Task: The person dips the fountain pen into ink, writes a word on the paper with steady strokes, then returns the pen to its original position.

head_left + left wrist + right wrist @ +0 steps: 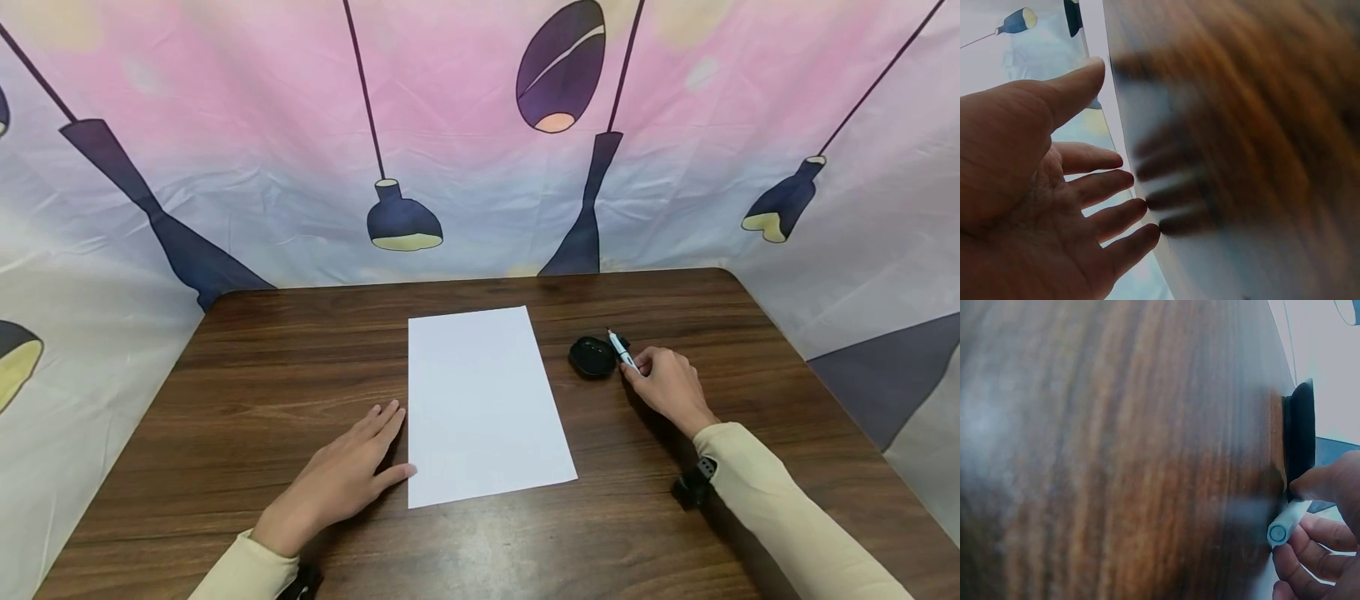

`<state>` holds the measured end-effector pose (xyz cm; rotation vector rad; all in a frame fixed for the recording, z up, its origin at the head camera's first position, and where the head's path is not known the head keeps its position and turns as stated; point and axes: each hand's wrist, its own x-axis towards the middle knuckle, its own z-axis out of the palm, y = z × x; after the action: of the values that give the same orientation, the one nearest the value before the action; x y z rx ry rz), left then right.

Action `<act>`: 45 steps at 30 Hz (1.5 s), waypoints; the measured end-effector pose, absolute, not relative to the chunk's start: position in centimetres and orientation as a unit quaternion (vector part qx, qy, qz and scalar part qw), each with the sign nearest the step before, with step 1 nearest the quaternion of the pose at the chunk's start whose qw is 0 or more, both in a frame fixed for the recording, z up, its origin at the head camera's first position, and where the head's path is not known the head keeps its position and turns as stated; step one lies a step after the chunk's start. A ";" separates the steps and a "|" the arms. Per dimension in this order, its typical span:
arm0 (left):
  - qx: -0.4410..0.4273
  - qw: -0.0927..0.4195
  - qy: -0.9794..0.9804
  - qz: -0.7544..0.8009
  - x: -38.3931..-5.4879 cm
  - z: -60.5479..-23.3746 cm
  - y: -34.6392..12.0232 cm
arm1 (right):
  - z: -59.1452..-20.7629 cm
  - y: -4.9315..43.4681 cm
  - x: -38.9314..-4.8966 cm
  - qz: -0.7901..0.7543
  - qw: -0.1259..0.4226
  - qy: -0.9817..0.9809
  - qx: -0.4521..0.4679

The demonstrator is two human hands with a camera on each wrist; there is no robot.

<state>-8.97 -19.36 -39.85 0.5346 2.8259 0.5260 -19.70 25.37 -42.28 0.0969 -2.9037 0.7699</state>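
A white sheet of paper [483, 408] lies upright on the brown wooden table [300, 358]. My left hand [341, 475] rests beside its left edge, fingers straight, with the thumb tip right at the lower part of that edge. In the left wrist view the fingertips [1150, 234] meet the table surface. Over to the right, my right hand [667, 383] pinches a white and light-blue pen [621, 348] between thumb and fingers, its narrow tip pointing away from me. The pen's round end [1278, 534] faces the right wrist camera. Just left of the pen sits a small black dish [592, 357].
A small black piece [625, 341] shows beside the pen's front part. Behind the table hangs a cloth [480, 167] printed with lamps. Black cameras are strapped at both wrists, the right one [693, 483] below the sleeve's cuff.
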 end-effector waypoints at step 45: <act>0.191 0.115 0.963 0.153 -9.0 -39.8 -19.1 | -40.9 25.8 -19.3 0.320 0.073 -0.944 0.003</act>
<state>-9.01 -19.13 -39.78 0.5603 2.8213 0.4496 -19.26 25.81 -40.94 0.0102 -2.8367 0.9626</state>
